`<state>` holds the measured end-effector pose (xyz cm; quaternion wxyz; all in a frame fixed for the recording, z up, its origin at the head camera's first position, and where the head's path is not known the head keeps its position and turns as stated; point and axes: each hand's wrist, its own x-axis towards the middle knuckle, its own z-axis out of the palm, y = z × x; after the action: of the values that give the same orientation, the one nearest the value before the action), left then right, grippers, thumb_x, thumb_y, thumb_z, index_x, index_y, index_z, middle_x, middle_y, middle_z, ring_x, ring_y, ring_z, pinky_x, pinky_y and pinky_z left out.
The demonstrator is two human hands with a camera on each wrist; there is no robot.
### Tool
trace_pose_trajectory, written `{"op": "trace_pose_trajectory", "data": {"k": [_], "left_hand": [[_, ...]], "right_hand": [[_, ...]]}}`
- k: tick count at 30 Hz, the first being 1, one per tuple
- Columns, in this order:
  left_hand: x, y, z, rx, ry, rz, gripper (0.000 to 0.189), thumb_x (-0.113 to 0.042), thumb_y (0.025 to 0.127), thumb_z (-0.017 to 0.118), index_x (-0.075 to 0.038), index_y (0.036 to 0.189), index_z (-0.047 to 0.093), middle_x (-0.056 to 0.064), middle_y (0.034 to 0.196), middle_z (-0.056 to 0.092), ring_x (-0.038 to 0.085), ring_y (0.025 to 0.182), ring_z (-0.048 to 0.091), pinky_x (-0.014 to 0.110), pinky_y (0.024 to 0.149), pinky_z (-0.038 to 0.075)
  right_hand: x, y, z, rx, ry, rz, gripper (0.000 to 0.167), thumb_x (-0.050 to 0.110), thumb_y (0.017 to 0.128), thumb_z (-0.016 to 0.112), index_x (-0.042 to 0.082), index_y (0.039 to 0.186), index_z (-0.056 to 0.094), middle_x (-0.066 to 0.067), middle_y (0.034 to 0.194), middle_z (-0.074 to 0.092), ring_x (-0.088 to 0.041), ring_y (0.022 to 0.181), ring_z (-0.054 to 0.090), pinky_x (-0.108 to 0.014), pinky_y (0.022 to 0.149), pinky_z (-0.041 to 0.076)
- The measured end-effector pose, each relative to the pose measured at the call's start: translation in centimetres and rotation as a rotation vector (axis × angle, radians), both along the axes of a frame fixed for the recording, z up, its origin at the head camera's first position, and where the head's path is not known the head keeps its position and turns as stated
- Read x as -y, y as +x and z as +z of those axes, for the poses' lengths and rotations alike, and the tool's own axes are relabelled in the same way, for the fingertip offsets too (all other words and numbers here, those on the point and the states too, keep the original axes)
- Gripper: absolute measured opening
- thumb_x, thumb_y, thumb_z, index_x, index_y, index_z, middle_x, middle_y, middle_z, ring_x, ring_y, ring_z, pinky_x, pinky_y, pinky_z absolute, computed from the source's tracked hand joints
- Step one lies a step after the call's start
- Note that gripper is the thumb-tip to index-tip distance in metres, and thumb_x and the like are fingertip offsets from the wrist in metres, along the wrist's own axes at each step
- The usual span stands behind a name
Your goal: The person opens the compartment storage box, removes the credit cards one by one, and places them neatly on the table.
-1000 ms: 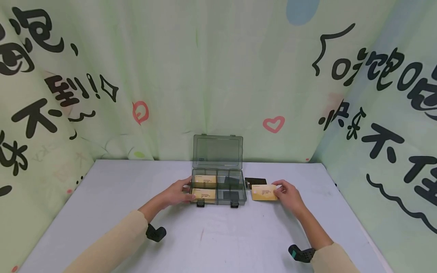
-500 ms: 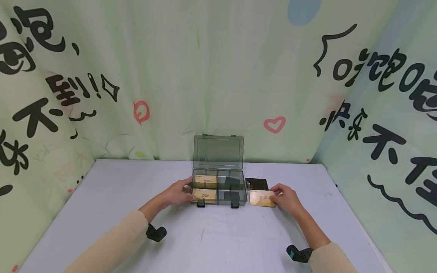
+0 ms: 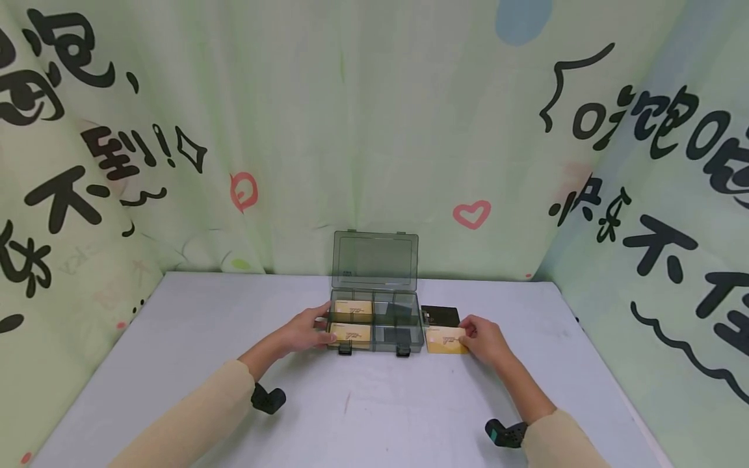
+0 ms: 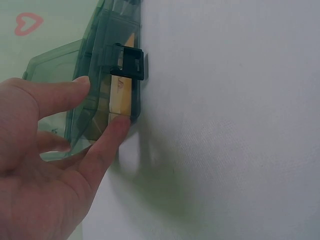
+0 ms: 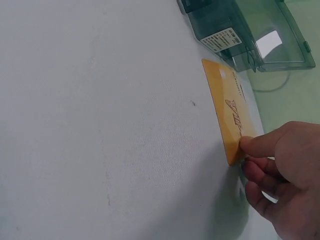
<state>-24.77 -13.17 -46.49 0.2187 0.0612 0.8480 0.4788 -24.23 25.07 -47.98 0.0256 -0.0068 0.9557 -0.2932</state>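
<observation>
A translucent grey-green compartment box [image 3: 376, 337] lies on the table with its lid [image 3: 376, 260] raised. Yellow printed cards [image 3: 351, 334] sit in its left compartments. My left hand [image 3: 304, 330] rests against the box's left end. In the left wrist view, a fingertip [image 4: 121, 122] touches near the front corner. To the right of the box, my right hand [image 3: 484, 339] pinches the right end of a yellow card [image 3: 446, 340] between thumb and fingers. The right wrist view shows this card [image 5: 230, 107] low over the table, its left end near the box. Behind it is a flat black object [image 3: 440, 316].
The white-covered table [image 3: 351, 416] runs back to a pale green curtain [image 3: 374, 130] with black lettering and hearts. Two dark latches [image 3: 402, 351] stick out from the box's front. Black wrist devices [image 3: 268, 398] are worn on both arms.
My right hand has drawn the yellow card toward me and slightly left, uncovering more of the black object. The card now lies flatter. My left hand has stayed at the box.
</observation>
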Motion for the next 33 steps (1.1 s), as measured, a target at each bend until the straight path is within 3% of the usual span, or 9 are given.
{"op": "trace_pose_trajectory", "data": {"k": [5, 10, 24, 33], "left_hand": [[0.0, 0.0, 0.1, 0.004, -0.001, -0.002, 0.083, -0.009, 0.089, 0.069, -0.011, 0.155, 0.019, 0.021, 0.148, 0.043, 0.033, 0.132, 0.049, 0.036, 0.088, 0.057], [0.1, 0.0, 0.3, -0.002, -0.015, 0.0, 0.082, -0.009, 0.089, 0.069, -0.01, 0.155, 0.02, 0.021, 0.147, 0.043, 0.033, 0.132, 0.049, 0.036, 0.088, 0.057], [0.1, 0.1, 0.5, -0.003, -0.021, 0.008, 0.082, -0.008, 0.089, 0.068, -0.011, 0.155, 0.02, 0.021, 0.148, 0.043, 0.034, 0.132, 0.048, 0.036, 0.088, 0.057], [0.0, 0.1, 0.1, 0.007, -0.007, 0.009, 0.082, -0.01, 0.09, 0.068, -0.012, 0.155, 0.02, 0.022, 0.146, 0.044, 0.033, 0.129, 0.051, 0.035, 0.085, 0.057]], "right_hand": [[0.0, -0.3, -0.3, -0.045, 0.072, 0.019, 0.025, 0.0, 0.081, 0.07, -0.003, 0.104, 0.061, -0.011, 0.088, 0.055, -0.022, 0.08, 0.05, -0.033, 0.073, 0.046], [-0.1, -0.4, -0.4, -0.049, 0.081, 0.017, 0.028, 0.0, 0.08, 0.07, -0.003, 0.106, 0.061, -0.013, 0.092, 0.056, -0.022, 0.079, 0.051, -0.035, 0.074, 0.048], [0.5, -0.1, -0.4, -0.056, -0.081, -0.02, 0.028, 0.009, 0.088, 0.068, 0.001, 0.114, 0.063, -0.016, 0.106, 0.063, -0.024, 0.089, 0.059, -0.034, 0.078, 0.051], [1.4, -0.1, 0.0, -0.042, -0.192, -0.022, 0.029, 0.009, 0.088, 0.068, 0.0, 0.115, 0.062, -0.017, 0.107, 0.063, -0.025, 0.092, 0.061, -0.026, 0.072, 0.051]]}}
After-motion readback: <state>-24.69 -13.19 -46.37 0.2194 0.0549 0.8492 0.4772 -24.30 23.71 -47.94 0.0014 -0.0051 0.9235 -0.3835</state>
